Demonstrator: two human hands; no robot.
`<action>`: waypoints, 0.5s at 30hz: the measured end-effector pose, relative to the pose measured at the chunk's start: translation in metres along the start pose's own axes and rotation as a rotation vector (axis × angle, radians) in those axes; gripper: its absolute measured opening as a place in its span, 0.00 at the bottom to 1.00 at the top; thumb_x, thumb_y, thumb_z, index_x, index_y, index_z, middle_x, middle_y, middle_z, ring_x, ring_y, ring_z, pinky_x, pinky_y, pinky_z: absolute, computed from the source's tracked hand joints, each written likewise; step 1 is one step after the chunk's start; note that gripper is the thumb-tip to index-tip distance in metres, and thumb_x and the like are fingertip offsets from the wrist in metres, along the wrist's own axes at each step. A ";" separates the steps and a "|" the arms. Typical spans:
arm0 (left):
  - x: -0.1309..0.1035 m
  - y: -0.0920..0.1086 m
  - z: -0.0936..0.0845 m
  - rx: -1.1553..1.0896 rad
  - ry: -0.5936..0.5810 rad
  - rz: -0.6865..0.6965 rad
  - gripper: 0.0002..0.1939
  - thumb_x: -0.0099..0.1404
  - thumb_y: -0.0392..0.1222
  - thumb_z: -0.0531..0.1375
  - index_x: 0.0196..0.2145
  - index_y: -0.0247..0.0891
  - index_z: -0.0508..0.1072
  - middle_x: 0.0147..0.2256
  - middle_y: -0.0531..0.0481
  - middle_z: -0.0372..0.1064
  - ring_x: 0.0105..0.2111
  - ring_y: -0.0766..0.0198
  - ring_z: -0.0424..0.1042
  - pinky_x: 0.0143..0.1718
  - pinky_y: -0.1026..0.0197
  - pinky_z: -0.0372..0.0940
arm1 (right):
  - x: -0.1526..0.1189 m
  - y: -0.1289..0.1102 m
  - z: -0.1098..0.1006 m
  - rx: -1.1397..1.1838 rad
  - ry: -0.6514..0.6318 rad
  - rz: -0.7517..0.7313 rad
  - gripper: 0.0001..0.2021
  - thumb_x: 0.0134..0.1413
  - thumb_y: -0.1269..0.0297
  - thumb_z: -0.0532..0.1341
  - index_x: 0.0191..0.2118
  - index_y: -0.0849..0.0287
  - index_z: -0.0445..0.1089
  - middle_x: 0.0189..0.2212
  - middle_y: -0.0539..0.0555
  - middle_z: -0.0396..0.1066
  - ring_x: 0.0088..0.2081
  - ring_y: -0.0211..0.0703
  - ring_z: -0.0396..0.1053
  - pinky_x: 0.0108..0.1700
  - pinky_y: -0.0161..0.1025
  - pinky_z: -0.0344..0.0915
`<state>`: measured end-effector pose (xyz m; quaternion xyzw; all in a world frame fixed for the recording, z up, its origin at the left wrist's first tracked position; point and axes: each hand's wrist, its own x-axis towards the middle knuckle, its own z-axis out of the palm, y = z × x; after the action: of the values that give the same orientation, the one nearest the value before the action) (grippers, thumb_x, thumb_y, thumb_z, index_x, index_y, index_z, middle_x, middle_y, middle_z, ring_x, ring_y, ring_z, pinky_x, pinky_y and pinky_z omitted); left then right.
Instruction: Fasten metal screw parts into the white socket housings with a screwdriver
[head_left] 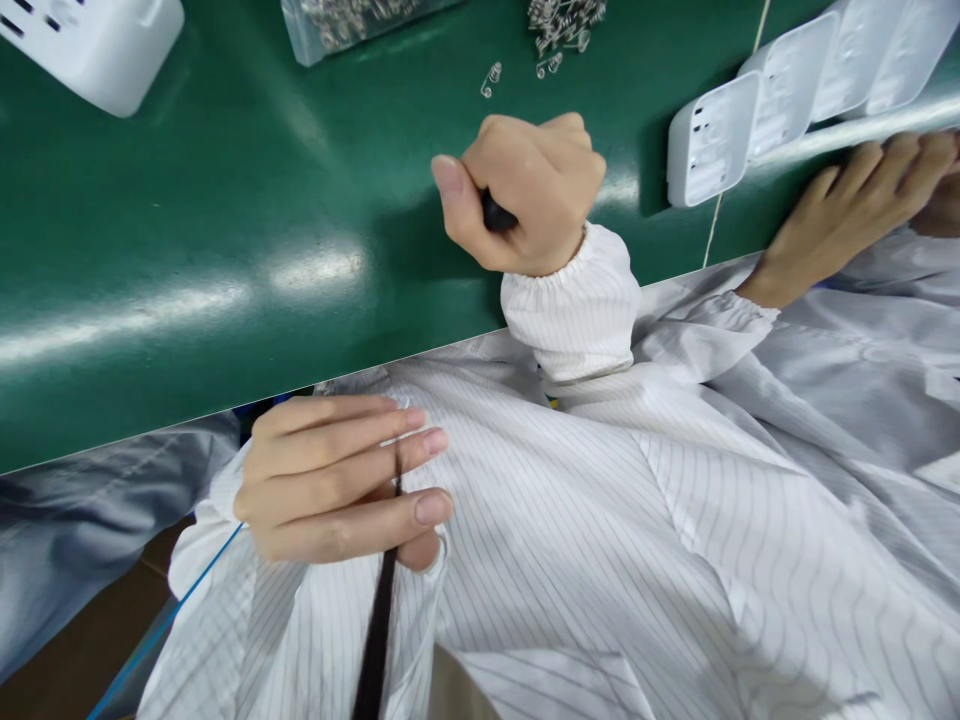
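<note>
The head camera faces down, near the left hand [337, 480] and right hand [532, 190]

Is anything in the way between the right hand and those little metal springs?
Nothing visible: only green tabletop separates the right hand from the metal springs, though that hand grips a black object.

A fist over the surface [225, 180].
The right hand [525, 190] curls tight; the left hand [322, 485], off the surface, is nearly straight.
</note>
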<state>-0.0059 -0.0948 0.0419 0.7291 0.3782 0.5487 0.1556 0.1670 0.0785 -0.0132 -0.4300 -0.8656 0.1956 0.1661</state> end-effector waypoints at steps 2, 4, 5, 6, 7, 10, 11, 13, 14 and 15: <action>0.001 -0.010 0.004 -0.040 0.074 0.222 0.15 0.71 0.50 0.56 0.26 0.49 0.72 0.30 0.61 0.78 0.35 0.66 0.81 0.31 0.65 0.81 | 0.000 0.000 0.000 0.002 -0.004 0.010 0.32 0.66 0.34 0.44 0.22 0.56 0.58 0.19 0.49 0.62 0.28 0.36 0.70 0.32 0.37 0.67; 0.003 -0.017 0.005 -0.021 0.014 0.230 0.15 0.71 0.51 0.56 0.26 0.48 0.71 0.31 0.62 0.78 0.35 0.67 0.81 0.33 0.65 0.82 | 0.000 0.001 0.000 -0.006 -0.022 0.005 0.32 0.67 0.35 0.43 0.22 0.56 0.58 0.19 0.49 0.62 0.29 0.35 0.70 0.32 0.36 0.67; 0.004 -0.018 0.005 -0.017 -0.001 0.247 0.14 0.71 0.51 0.56 0.27 0.49 0.71 0.31 0.63 0.77 0.34 0.68 0.81 0.33 0.66 0.81 | 0.000 0.002 0.000 -0.013 -0.028 0.003 0.32 0.67 0.35 0.43 0.23 0.56 0.59 0.20 0.49 0.62 0.29 0.35 0.70 0.32 0.36 0.67; 0.004 -0.019 0.004 -0.016 -0.006 0.262 0.14 0.71 0.50 0.56 0.28 0.49 0.71 0.31 0.64 0.77 0.32 0.68 0.80 0.33 0.67 0.81 | 0.000 0.002 0.000 -0.020 -0.034 0.001 0.32 0.68 0.36 0.43 0.23 0.56 0.59 0.20 0.49 0.62 0.29 0.34 0.69 0.33 0.36 0.67; 0.005 -0.019 0.003 -0.016 -0.011 0.266 0.14 0.71 0.50 0.56 0.28 0.49 0.70 0.30 0.64 0.77 0.30 0.69 0.80 0.32 0.67 0.81 | 0.000 0.002 0.000 -0.026 -0.037 0.000 0.32 0.68 0.36 0.43 0.23 0.56 0.59 0.20 0.49 0.62 0.29 0.34 0.69 0.33 0.35 0.67; 0.004 -0.017 0.003 -0.030 0.008 0.240 0.15 0.71 0.49 0.56 0.25 0.48 0.69 0.32 0.63 0.78 0.32 0.69 0.80 0.33 0.67 0.82 | -0.001 0.002 -0.001 -0.041 -0.033 0.009 0.31 0.68 0.37 0.43 0.23 0.56 0.58 0.20 0.48 0.63 0.30 0.35 0.69 0.34 0.35 0.67; 0.003 -0.016 0.003 -0.035 0.013 0.239 0.16 0.71 0.48 0.56 0.25 0.47 0.68 0.34 0.62 0.78 0.35 0.68 0.80 0.35 0.67 0.82 | -0.001 0.002 -0.001 -0.041 -0.035 0.011 0.31 0.68 0.37 0.43 0.23 0.56 0.58 0.20 0.48 0.63 0.30 0.35 0.69 0.34 0.35 0.67; 0.000 -0.017 0.003 -0.040 0.028 0.241 0.16 0.71 0.47 0.56 0.24 0.47 0.68 0.36 0.61 0.78 0.40 0.67 0.81 0.38 0.65 0.83 | -0.001 0.000 -0.003 -0.037 -0.031 0.016 0.31 0.68 0.37 0.44 0.23 0.56 0.58 0.19 0.48 0.62 0.30 0.35 0.70 0.33 0.35 0.66; -0.001 -0.017 0.003 -0.044 0.024 0.248 0.16 0.71 0.47 0.56 0.25 0.47 0.69 0.37 0.60 0.78 0.42 0.67 0.80 0.39 0.64 0.83 | 0.000 0.000 -0.003 -0.031 -0.031 0.016 0.31 0.68 0.37 0.44 0.23 0.56 0.58 0.19 0.48 0.62 0.29 0.35 0.70 0.33 0.35 0.66; -0.001 -0.018 0.003 -0.047 0.015 0.254 0.15 0.71 0.47 0.56 0.25 0.47 0.69 0.37 0.60 0.78 0.43 0.66 0.80 0.40 0.63 0.83 | 0.000 -0.001 -0.004 -0.022 -0.032 0.017 0.31 0.68 0.37 0.45 0.23 0.56 0.58 0.19 0.48 0.63 0.29 0.34 0.70 0.33 0.35 0.66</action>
<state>-0.0102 -0.0835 0.0288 0.7631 0.2709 0.5784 0.0991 0.1678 0.0790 -0.0093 -0.4359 -0.8666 0.1942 0.1459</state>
